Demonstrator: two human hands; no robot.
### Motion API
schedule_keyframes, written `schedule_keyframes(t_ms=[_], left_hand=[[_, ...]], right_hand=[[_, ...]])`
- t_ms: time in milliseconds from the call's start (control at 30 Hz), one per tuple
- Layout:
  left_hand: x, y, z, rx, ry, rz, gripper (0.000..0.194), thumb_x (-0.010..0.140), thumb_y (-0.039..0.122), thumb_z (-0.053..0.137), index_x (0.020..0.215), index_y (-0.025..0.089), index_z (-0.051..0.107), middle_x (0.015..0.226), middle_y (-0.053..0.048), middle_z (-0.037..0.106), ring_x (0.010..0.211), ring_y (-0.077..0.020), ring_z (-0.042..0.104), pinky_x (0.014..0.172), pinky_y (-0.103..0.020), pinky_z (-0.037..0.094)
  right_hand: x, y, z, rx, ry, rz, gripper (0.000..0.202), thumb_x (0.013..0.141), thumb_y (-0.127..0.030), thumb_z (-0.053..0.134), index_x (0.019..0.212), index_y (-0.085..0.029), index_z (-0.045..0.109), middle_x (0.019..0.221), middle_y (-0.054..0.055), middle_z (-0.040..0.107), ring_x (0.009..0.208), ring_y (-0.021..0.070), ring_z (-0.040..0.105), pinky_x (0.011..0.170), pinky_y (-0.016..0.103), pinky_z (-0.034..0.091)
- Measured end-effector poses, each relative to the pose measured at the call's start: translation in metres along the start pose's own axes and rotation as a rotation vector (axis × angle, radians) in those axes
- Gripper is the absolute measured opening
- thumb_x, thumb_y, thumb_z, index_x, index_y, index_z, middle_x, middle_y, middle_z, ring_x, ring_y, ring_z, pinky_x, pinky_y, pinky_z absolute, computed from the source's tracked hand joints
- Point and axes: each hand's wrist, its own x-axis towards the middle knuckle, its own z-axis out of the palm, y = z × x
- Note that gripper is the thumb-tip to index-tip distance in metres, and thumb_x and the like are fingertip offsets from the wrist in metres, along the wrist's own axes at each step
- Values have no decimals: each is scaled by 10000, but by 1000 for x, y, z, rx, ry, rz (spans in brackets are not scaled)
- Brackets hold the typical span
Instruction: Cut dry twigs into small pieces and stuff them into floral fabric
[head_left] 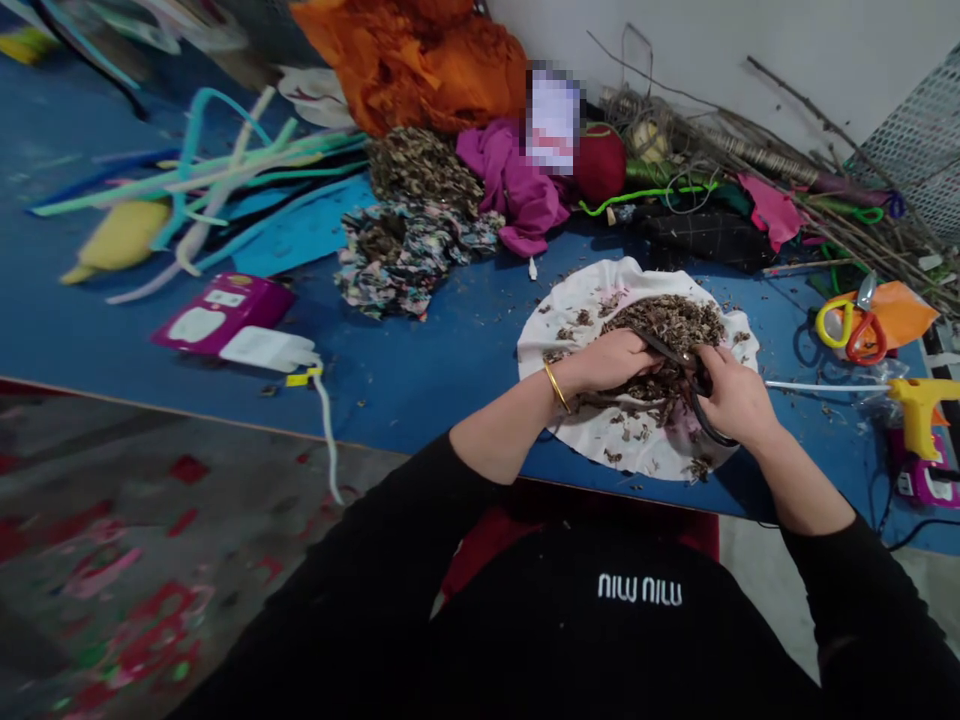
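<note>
A round white cloth lies on the blue table with a heap of brown dried plant bits in its middle and loose crumbs scattered around. My right hand is closed round the black handles of a pair of scissors, whose blades point left over the heap. At the heap's near left side, my left hand has its fingers curled into the dried bits, close beside the blades. Its fingertips are partly hidden by the scissors and the pile. A gold bangle circles the left wrist.
Right of the cloth lie red-and-yellow-handled scissors and a yellow glue gun. Behind are bundled twigs, magenta fabric, orange fabric and a floral cloth. To the left stands a purple box.
</note>
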Motion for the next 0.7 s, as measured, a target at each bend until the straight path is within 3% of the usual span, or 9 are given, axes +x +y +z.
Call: schedule_keyframes(t_ms=[267,500,700], left_hand=[[-1,2,-3,-46,-39,-60,321,925,355,546,647,195,550,654,-30,551,630,-157,461,662,-344,351],[0,0,-2,-127,-27,-22,268,896,365,601,696,187,593,706,-34,581,663,-159,479,676,-338,382],[-3,3,-4,-214,7,-63,294,944,332,549,682,197,543,656,-16,510,629,-144,435,675,-333,391]], right_hand=[[0,5,2,25,-66,15,405,905,-280,508,1256,-171,678,1081,140,783,932,291,726,754,342,506],[0,4,2,78,55,19,559,925,-483,573,1405,-200,625,1266,143,739,996,308,721,741,358,528],[1,9,-1,192,61,106,605,895,-601,633,1364,-220,646,1230,128,755,1052,320,721,825,401,558]])
